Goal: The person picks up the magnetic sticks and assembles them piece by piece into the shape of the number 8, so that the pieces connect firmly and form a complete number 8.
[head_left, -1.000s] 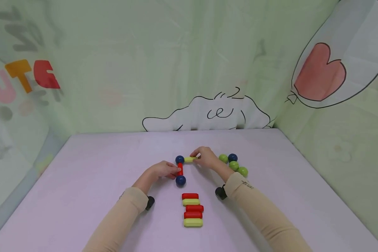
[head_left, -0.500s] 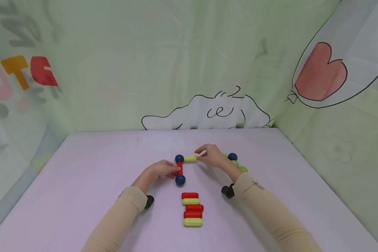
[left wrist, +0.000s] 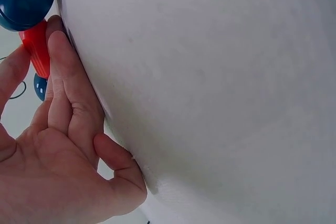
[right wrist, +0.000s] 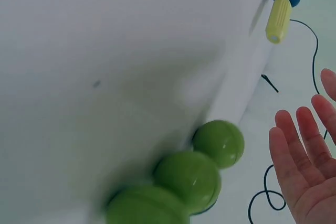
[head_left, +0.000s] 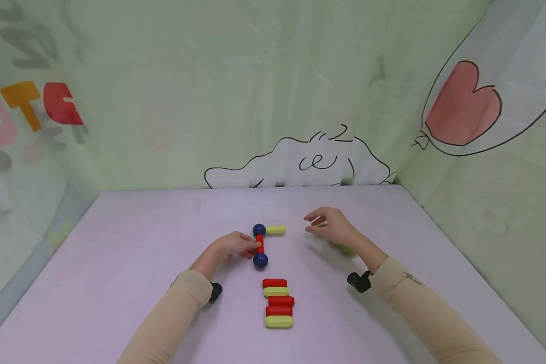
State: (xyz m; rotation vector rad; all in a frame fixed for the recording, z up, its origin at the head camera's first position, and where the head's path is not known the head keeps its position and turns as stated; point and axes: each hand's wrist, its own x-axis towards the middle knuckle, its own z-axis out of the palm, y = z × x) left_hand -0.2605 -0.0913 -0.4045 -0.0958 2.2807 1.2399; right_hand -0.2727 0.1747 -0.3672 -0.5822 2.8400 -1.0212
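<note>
Between thumb and fingers, my left hand (head_left: 234,244) pinches a red rod (left wrist: 35,48) that joins two blue balls, the near one (head_left: 261,260) and the far one (head_left: 259,230). From the far ball a yellow rod (head_left: 275,229) sticks out to the right, its other end free. My right hand (head_left: 334,226) hovers over the group of balls with its fingers spread and nothing in them. The right wrist view shows several green balls (right wrist: 188,181) beside and below that hand; in the head view the hand mostly hides them.
A stack of loose rods lies in front, red (head_left: 280,301) and yellow (head_left: 279,321), side by side. The pale table (head_left: 164,217) meets a printed fabric wall (head_left: 164,101) at the back.
My right hand has let go of the yellow rod and moved right, over the green balls. The rod stays attached to the far blue ball. My left hand keeps its place.
</note>
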